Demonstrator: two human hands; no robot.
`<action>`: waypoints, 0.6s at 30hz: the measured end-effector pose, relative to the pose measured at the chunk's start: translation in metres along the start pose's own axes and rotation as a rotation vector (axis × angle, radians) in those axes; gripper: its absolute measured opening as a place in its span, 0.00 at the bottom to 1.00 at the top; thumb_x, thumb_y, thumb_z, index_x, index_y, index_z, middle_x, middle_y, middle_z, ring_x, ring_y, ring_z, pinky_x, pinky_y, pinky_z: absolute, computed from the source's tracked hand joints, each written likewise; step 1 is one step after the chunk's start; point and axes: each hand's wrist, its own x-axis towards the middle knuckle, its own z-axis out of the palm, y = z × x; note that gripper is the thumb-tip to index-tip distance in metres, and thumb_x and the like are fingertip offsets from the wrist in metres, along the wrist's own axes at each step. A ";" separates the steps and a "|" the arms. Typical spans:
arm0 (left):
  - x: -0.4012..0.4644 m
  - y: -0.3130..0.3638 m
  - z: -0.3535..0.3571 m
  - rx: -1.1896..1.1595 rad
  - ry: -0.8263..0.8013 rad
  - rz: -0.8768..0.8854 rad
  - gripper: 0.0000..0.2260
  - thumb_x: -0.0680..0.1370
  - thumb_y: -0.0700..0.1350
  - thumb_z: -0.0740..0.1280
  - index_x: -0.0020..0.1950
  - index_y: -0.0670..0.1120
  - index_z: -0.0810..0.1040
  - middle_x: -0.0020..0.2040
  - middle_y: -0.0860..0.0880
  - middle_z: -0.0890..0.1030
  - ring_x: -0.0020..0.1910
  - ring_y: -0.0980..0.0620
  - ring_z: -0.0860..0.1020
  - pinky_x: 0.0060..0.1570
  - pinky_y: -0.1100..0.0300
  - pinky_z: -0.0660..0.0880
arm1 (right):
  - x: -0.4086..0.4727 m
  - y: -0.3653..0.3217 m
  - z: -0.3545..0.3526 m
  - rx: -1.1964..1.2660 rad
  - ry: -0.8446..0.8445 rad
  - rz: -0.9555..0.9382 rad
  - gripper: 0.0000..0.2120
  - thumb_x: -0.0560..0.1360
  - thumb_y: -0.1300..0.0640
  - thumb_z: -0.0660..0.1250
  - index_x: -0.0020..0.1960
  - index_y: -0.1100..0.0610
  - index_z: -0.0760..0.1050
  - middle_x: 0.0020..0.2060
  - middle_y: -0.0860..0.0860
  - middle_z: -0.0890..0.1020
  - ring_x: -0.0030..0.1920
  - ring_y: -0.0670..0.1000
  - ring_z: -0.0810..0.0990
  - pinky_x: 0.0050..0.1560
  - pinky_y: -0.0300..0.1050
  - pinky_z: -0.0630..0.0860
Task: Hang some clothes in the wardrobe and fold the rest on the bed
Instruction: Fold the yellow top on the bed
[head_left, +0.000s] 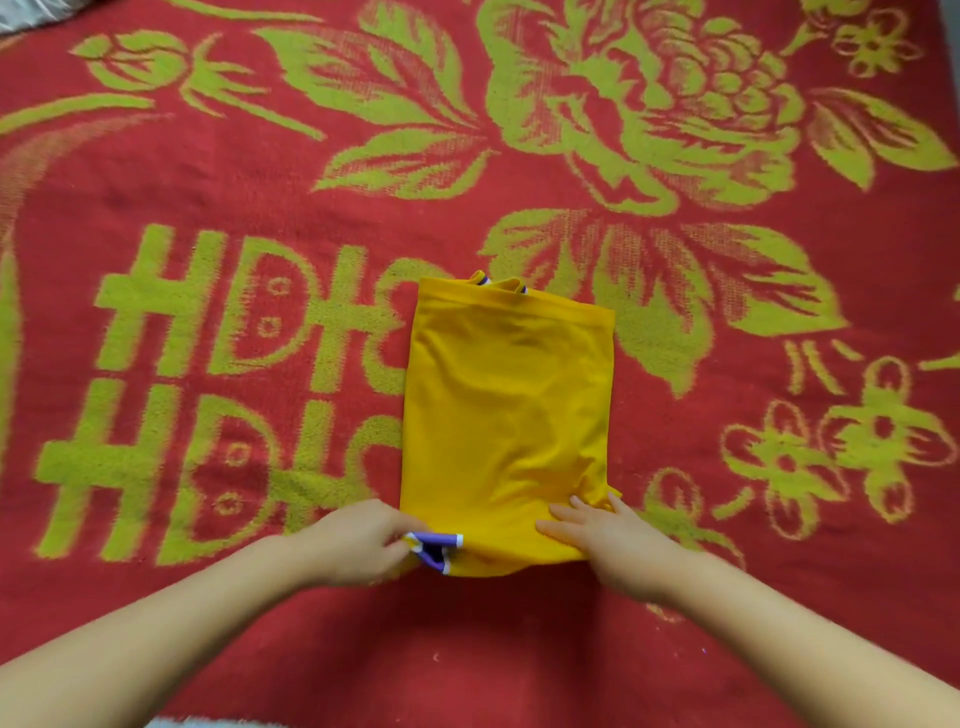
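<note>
Here we have the red bedspread (218, 649) with its green flowers and lettering spread wide beneath everything, which gives us a flat, roomy surface for folding. On it, a little below the middle of our view, lies the yellow garment (506, 415), already folded into a narrow upright rectangle with its sides tucked in, so it looks well on its way to a compact stack. Two small trimmed loops peek out at its far edge. Our right hand (608, 540) lies flat on the near right corner, fingers straight and slightly spread, probably to pin the cloth so it does not slide. Our left hand (358, 540) sits at the near left corner, fingers curled and pinching the purple and white trim (439, 551), we judge in order to lift that near edge and fold it away from us.
</note>
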 end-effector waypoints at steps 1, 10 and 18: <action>0.003 0.003 -0.011 -0.166 -0.008 -0.058 0.10 0.78 0.46 0.59 0.50 0.48 0.80 0.36 0.52 0.77 0.35 0.54 0.73 0.38 0.56 0.67 | -0.006 0.004 -0.015 0.163 -0.009 0.010 0.33 0.75 0.68 0.55 0.75 0.44 0.61 0.73 0.54 0.67 0.71 0.54 0.67 0.71 0.54 0.64; 0.105 -0.002 -0.161 -0.771 0.570 -0.270 0.10 0.79 0.39 0.59 0.56 0.43 0.76 0.47 0.40 0.76 0.44 0.47 0.72 0.43 0.56 0.69 | 0.036 0.070 -0.184 0.542 0.505 0.317 0.16 0.77 0.60 0.64 0.65 0.56 0.72 0.58 0.57 0.77 0.54 0.56 0.76 0.49 0.48 0.72; 0.124 0.027 -0.090 0.345 0.903 -0.074 0.33 0.77 0.56 0.58 0.78 0.43 0.56 0.77 0.41 0.59 0.76 0.44 0.58 0.71 0.36 0.54 | 0.073 0.018 -0.105 -0.001 0.746 0.110 0.40 0.74 0.48 0.64 0.79 0.46 0.45 0.78 0.53 0.44 0.77 0.56 0.37 0.71 0.70 0.43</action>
